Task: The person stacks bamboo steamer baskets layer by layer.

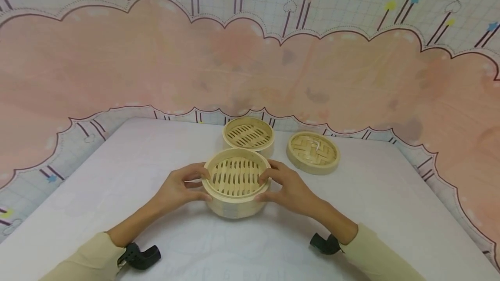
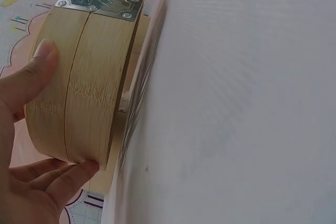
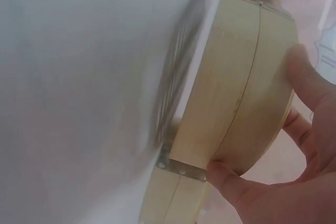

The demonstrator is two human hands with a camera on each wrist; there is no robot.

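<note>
A round bamboo steamer basket (image 1: 233,210) with a slatted floor is held between both hands at the middle of the table. The left hand (image 1: 186,184) grips its left side, fingers over the rim and thumb low on the front wall. Opposite it, the right hand (image 1: 287,186) grips the right side in the same way. A riveted metal plate (image 2: 100,2) spans the basket's wall in the left wrist view. Striped shadow on the cloth in both wrist views suggests the basket is slightly off the table. A second steamer basket (image 1: 269,147) stands right behind it.
A woven bamboo lid (image 1: 314,153) with a small white loop lies at the back right. White cloth (image 1: 129,172) covers the table. A patterned curtain (image 1: 250,64) hangs along the back edge.
</note>
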